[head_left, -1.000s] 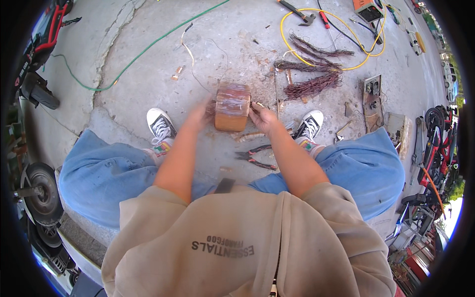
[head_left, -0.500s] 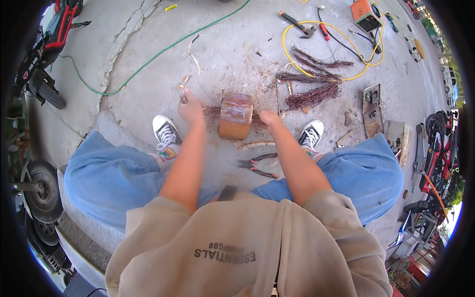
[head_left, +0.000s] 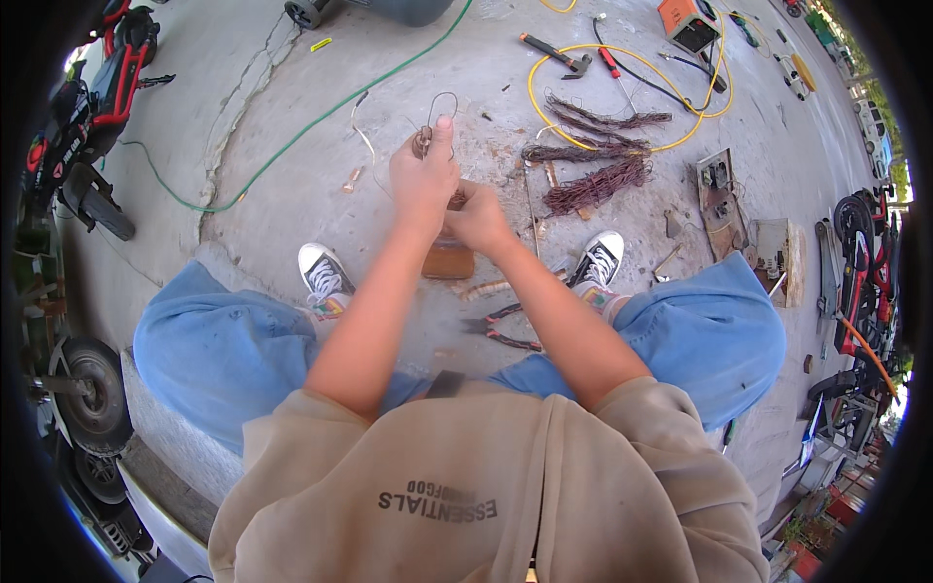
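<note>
In front of my feet, my left hand (head_left: 424,185) is closed around a bundle of brown wire (head_left: 423,143), thumb raised, with loose thin ends looping out above the fist. Close against it, my right hand (head_left: 476,220) is also closed, and brown strands show by its fingers. Directly below both hands is a brownish block (head_left: 449,262); its upper part is hidden by my hands. Toward me from the block lie red-and-black pliers (head_left: 505,328) with open handles.
Several bundles of dark reddish wire (head_left: 603,180) lie to the right. Beyond them are a hammer (head_left: 559,53), a red-handled screwdriver (head_left: 609,63), a yellow hose (head_left: 535,92) and an orange machine (head_left: 690,24). A green hose (head_left: 292,154) crosses the concrete; a motorcycle (head_left: 117,78) stands left.
My hands have come together from either side of the block. The right hand moved left and both now meet above the block at the wire. The view has shifted slightly.
</note>
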Tool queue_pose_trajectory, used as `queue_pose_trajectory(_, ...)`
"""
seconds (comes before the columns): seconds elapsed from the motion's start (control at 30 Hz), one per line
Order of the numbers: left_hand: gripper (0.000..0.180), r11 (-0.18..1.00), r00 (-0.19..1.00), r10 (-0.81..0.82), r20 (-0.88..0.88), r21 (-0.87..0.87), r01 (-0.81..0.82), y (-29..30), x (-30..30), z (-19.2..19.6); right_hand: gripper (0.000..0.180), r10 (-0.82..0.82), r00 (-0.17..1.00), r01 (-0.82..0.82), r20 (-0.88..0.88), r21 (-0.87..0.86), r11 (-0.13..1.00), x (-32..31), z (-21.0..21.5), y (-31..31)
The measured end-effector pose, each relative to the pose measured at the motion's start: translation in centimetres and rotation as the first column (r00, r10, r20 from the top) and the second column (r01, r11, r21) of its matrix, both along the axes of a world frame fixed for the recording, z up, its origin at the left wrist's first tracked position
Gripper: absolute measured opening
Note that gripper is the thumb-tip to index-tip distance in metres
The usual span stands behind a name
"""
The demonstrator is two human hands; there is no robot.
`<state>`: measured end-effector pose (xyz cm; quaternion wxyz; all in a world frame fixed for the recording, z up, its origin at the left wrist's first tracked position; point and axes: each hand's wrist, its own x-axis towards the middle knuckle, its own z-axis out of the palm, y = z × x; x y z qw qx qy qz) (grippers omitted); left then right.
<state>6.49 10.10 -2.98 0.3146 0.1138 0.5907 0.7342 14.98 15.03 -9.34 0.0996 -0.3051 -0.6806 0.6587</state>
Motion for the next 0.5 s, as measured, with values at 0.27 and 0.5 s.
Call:
queue_pose_trajectory(0.27,0.038,0.967,0.883,-0.255,-0.394,-0.101,0.234,3.2,2.8,-0.6,0.02,-0.239,0.937,0.293,-0.256,0.2,0.935,1.9,-2.3,0.9)
queue_pose_trajectory(0.5,0.043,0.971,0.903,-0.04,-0.429,-0.23,-0.067,1.8,-0.4,-7.5,0.035,-0.926,0.344,0.8,0.157,-0.565,0.202,5.9,-6.6,7.2)
